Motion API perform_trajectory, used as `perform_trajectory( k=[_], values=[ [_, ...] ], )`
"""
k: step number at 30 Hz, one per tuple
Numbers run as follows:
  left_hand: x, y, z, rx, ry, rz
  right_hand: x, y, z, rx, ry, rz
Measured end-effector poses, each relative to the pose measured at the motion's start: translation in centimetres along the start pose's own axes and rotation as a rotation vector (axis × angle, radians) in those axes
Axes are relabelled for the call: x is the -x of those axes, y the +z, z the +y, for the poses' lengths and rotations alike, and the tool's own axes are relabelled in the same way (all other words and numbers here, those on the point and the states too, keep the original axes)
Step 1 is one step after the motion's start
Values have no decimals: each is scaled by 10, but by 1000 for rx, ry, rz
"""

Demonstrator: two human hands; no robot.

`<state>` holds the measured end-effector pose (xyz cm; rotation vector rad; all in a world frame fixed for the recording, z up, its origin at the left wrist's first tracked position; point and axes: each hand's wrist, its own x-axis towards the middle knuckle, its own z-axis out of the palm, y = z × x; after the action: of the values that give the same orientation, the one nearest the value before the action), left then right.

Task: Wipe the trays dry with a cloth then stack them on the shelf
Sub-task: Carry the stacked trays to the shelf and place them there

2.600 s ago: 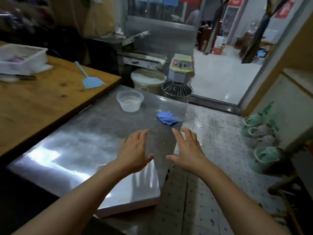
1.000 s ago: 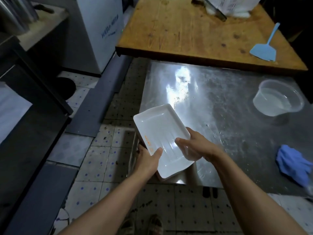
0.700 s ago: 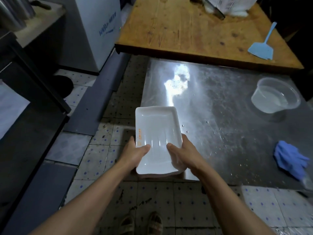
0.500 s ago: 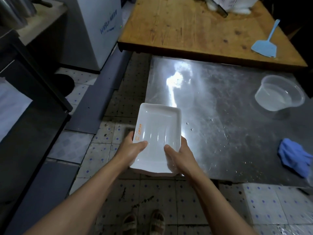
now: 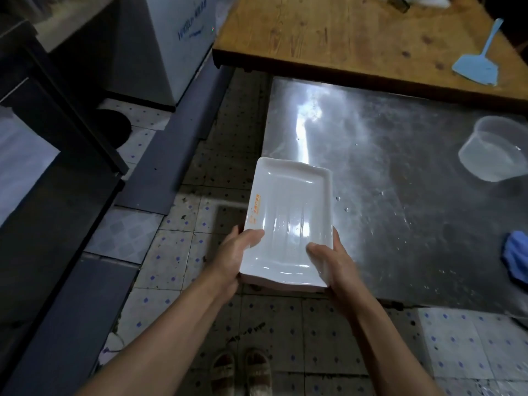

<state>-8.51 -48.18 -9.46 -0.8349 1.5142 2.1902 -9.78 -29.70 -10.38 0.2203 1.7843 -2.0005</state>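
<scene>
I hold a white rectangular tray [image 5: 291, 212] with orange lettering along its left rim, level, over the left front corner of the steel table [image 5: 400, 178]. A second rim shows just under its near edge, so it looks like a stack of trays. My left hand [image 5: 237, 252] grips the near left corner, thumb on top. My right hand [image 5: 328, 258] grips the near right corner the same way. A crumpled blue cloth [image 5: 515, 255] lies on the table at the far right edge of the view.
A clear plastic bowl [image 5: 497, 150] stands on the steel table at the right. Behind it is a wooden table [image 5: 343, 32] with a blue spatula [image 5: 477, 64]. A dark counter or shelf unit [image 5: 43, 167] stands at the left, a white freezer [image 5: 183, 32] behind it. Tiled floor below.
I took the tray off the table's corner with both hands, turned it lengthwise away from me and shifted it left, partly over the floor. My head turned left and down.
</scene>
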Motion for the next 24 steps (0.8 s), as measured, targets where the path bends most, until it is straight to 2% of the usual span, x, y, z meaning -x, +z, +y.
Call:
perform_trajectory(
  k=[9,16,24],
  values=[
    [26,7,32,52,40,-14,3,9,-32,-16,-22,-3],
    [72,8,102,48,230,-40,14,41,-120,-2,-127,-101],
    [118,-14,190,219,350,-56,12,111,-211,119,-228,-218]
  ],
)
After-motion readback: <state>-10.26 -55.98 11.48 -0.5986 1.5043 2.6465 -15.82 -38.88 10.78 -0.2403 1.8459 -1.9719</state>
